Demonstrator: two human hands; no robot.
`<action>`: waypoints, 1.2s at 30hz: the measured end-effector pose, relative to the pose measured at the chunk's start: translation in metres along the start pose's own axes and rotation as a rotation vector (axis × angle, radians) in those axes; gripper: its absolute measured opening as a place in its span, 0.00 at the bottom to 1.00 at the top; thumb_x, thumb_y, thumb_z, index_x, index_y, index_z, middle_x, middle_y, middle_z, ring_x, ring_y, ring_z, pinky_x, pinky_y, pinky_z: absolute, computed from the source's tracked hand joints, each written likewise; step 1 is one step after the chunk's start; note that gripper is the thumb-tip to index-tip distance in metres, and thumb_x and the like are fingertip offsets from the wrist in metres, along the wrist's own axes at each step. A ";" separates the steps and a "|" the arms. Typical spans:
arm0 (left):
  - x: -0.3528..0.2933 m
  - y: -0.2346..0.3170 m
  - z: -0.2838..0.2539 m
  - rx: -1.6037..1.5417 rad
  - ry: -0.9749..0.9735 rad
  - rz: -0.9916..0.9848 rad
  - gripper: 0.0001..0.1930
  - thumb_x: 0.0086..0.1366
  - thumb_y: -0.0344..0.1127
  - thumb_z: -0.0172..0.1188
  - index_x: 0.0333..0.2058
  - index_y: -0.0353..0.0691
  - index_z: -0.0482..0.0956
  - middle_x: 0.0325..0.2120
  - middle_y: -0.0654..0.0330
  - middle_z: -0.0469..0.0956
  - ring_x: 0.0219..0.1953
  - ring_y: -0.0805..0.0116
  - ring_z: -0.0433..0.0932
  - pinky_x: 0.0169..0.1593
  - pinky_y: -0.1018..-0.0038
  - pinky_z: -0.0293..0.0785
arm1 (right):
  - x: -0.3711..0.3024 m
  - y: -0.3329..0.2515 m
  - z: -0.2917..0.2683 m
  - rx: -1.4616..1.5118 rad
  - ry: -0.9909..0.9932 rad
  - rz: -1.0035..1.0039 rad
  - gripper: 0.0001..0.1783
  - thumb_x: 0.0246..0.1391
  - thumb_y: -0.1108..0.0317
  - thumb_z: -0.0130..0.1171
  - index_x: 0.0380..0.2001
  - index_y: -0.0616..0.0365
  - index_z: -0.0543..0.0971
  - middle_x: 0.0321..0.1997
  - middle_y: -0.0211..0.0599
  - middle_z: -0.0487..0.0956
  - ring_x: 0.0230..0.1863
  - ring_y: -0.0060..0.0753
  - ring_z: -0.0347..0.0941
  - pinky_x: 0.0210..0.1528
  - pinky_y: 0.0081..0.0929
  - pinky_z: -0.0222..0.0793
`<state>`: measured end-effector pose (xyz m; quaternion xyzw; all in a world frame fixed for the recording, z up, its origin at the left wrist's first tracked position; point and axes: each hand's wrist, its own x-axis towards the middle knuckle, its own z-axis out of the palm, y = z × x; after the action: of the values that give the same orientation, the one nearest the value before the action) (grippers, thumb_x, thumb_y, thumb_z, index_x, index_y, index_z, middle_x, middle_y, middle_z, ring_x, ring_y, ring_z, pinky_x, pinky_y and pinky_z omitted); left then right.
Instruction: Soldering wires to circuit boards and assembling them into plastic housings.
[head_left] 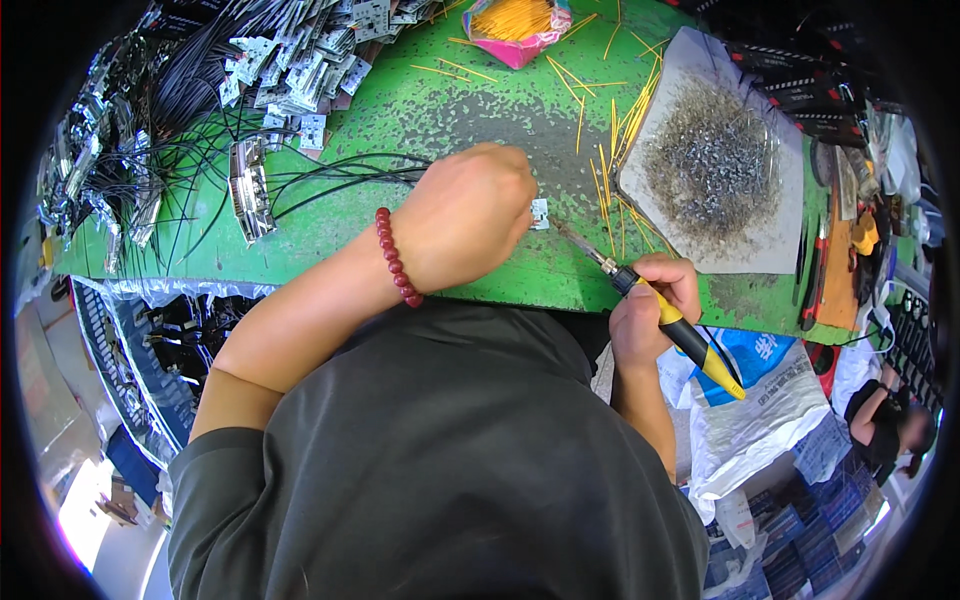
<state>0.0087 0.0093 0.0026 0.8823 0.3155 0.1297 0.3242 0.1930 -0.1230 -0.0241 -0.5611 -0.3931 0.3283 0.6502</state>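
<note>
My left hand (465, 215), with a dark red bead bracelet at the wrist, is curled closed over the green tabletop. Several black cables (350, 172) run into it from the left; its fingertips are hidden from above. At the finger side a small white circuit board (540, 214) shows on the table. A yellow and black soldering iron (688, 340) is gripped in my right hand (650, 305). Its metal tip slants up and left, close to the small board; whether they touch I cannot tell.
Metal pieces and boards with black cables (290, 75) heap at the far left; one silvery metal piece (250, 190) lies nearer. Thin yellow sticks (605, 190) scatter beside a pale board (790, 235) bearing grey debris. A pink tub (515, 50) holds more sticks. Tools (820, 265) lie right.
</note>
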 end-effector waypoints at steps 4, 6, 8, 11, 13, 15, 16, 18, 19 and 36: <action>0.003 0.001 -0.002 0.043 -0.042 -0.003 0.05 0.52 0.28 0.58 0.22 0.33 0.74 0.26 0.51 0.74 0.34 0.49 0.75 0.38 0.60 0.72 | -0.001 0.001 0.000 -0.028 -0.013 -0.003 0.10 0.44 0.70 0.56 0.29 0.66 0.72 0.27 0.37 0.72 0.29 0.22 0.65 0.34 0.18 0.60; 0.004 0.000 -0.002 0.034 -0.047 -0.002 0.05 0.52 0.28 0.58 0.22 0.33 0.74 0.26 0.51 0.74 0.33 0.49 0.75 0.38 0.60 0.72 | -0.001 0.001 0.000 -0.036 -0.015 0.000 0.10 0.44 0.70 0.56 0.29 0.66 0.72 0.28 0.37 0.72 0.29 0.22 0.65 0.35 0.18 0.60; 0.004 -0.001 -0.002 0.025 -0.052 -0.002 0.05 0.52 0.28 0.58 0.22 0.33 0.74 0.26 0.51 0.74 0.33 0.48 0.75 0.37 0.60 0.72 | 0.000 0.004 -0.002 -0.021 -0.053 -0.039 0.12 0.50 0.66 0.61 0.31 0.63 0.72 0.26 0.30 0.70 0.26 0.17 0.61 0.30 0.17 0.56; 0.005 -0.001 -0.003 0.033 -0.051 -0.005 0.05 0.52 0.28 0.58 0.21 0.33 0.74 0.26 0.51 0.74 0.32 0.48 0.75 0.36 0.59 0.72 | -0.001 0.001 -0.001 -0.052 -0.045 0.011 0.09 0.44 0.71 0.56 0.29 0.66 0.72 0.28 0.36 0.72 0.29 0.22 0.65 0.35 0.18 0.60; 0.006 -0.002 -0.004 0.017 -0.066 -0.001 0.05 0.52 0.27 0.57 0.21 0.33 0.74 0.26 0.50 0.74 0.32 0.48 0.75 0.36 0.59 0.72 | 0.000 0.000 0.000 -0.052 -0.046 0.017 0.09 0.44 0.71 0.55 0.29 0.66 0.72 0.28 0.36 0.71 0.29 0.22 0.65 0.35 0.18 0.60; 0.006 -0.003 -0.003 0.016 -0.066 -0.001 0.04 0.52 0.27 0.57 0.21 0.33 0.74 0.26 0.50 0.74 0.32 0.48 0.75 0.36 0.59 0.72 | 0.000 -0.001 0.001 -0.057 -0.046 0.021 0.09 0.44 0.72 0.55 0.29 0.66 0.72 0.28 0.36 0.71 0.29 0.21 0.65 0.35 0.18 0.60; 0.006 -0.003 -0.003 0.016 -0.067 -0.001 0.04 0.51 0.27 0.57 0.21 0.33 0.74 0.26 0.50 0.74 0.32 0.48 0.75 0.36 0.59 0.72 | 0.001 -0.001 0.001 -0.059 -0.045 0.029 0.09 0.44 0.72 0.55 0.29 0.66 0.72 0.27 0.36 0.71 0.29 0.21 0.65 0.35 0.18 0.60; 0.006 -0.004 -0.003 0.012 -0.071 -0.003 0.05 0.51 0.27 0.57 0.21 0.33 0.74 0.27 0.50 0.74 0.32 0.48 0.75 0.36 0.59 0.72 | 0.000 -0.002 0.001 -0.062 -0.043 0.039 0.08 0.43 0.73 0.54 0.29 0.66 0.72 0.27 0.35 0.71 0.29 0.21 0.65 0.35 0.17 0.60; 0.006 -0.004 -0.003 0.009 -0.075 -0.005 0.05 0.51 0.28 0.57 0.21 0.33 0.74 0.27 0.50 0.74 0.32 0.48 0.75 0.36 0.59 0.72 | 0.000 -0.002 0.002 -0.069 -0.034 0.054 0.08 0.43 0.73 0.54 0.29 0.66 0.72 0.27 0.35 0.71 0.29 0.21 0.65 0.35 0.17 0.60; 0.005 -0.002 0.000 0.013 -0.059 -0.013 0.05 0.51 0.28 0.57 0.21 0.33 0.73 0.26 0.50 0.73 0.31 0.48 0.75 0.34 0.58 0.72 | 0.000 0.002 -0.001 0.014 0.053 0.049 0.10 0.42 0.72 0.53 0.30 0.65 0.71 0.28 0.36 0.71 0.27 0.21 0.65 0.33 0.17 0.62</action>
<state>0.0116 0.0143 0.0014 0.8858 0.3125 0.0996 0.3284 0.1938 -0.1234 -0.0261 -0.5746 -0.3594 0.3319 0.6561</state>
